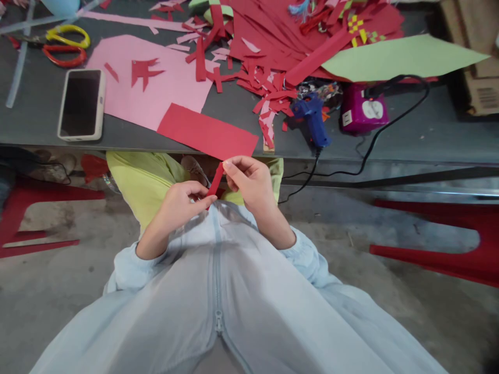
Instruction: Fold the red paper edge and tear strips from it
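A narrow red paper strip (217, 179) is stretched between my two hands, in front of the table edge and above my lap. My left hand (187, 202) pinches its lower end between thumb and fingers. At the upper end, the thumb and forefinger of my right hand (251, 182) are closed on the strip. Just beyond my hands, a red paper rectangle (208, 131) lies at the table's edge, partly over a large pink sheet (125, 109). A red cut-out piece with pointed ends (146, 72) rests on the pink sheet.
A phone (81, 104) and scissors (66, 47) lie at the left. Red paper scraps (268, 85) are heaped mid-table. To the right are a blue glue gun (313, 119), a purple power box (364, 109) with a black cable, and a green sheet (401, 58). Red stools (436, 234) flank me.
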{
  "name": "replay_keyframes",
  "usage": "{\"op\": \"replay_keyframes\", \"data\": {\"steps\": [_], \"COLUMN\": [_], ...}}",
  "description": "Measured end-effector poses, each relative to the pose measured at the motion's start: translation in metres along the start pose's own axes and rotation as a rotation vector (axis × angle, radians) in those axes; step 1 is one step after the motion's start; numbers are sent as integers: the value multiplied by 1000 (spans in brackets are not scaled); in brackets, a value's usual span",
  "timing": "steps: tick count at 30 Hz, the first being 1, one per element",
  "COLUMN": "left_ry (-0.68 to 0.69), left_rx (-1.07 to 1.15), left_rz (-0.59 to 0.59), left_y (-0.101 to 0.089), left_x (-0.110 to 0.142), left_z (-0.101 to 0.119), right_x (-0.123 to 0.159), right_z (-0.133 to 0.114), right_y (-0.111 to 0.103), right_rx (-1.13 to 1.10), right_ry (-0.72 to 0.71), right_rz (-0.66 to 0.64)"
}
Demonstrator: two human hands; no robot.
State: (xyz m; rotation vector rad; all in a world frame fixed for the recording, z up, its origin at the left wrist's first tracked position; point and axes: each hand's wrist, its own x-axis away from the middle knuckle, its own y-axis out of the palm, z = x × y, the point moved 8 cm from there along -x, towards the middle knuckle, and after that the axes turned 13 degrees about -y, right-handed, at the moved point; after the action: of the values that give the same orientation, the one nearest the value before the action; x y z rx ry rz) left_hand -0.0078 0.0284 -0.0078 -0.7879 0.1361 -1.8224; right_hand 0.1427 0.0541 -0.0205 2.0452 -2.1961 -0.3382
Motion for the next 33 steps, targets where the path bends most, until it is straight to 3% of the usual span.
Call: {"op": "replay_keyframes", "data": {"steps": [8, 19, 28, 31, 33], "left_ry": [-41, -184, -63, -26, 35], "left_rx": [48, 130, -5, -60, -76], "left_rz": [-23, 1, 15, -49, -29], "left_y": [3, 0, 7, 11, 7], "left_x": [-1, 0, -5, -6, -6], "left_z": [-4, -14, -9, -7, -1], "right_x": [-5, -6, -3, -2, 0], "right_z": [-7, -7, -10, -15, -19], "right_y": [-18, -17, -21, -20, -16], "right_rx": [-33, -52, 67, 119, 153], "right_ry": [-37, -81, -77, -68, -60], "right_rz": [127, 127, 157, 129, 80]}}
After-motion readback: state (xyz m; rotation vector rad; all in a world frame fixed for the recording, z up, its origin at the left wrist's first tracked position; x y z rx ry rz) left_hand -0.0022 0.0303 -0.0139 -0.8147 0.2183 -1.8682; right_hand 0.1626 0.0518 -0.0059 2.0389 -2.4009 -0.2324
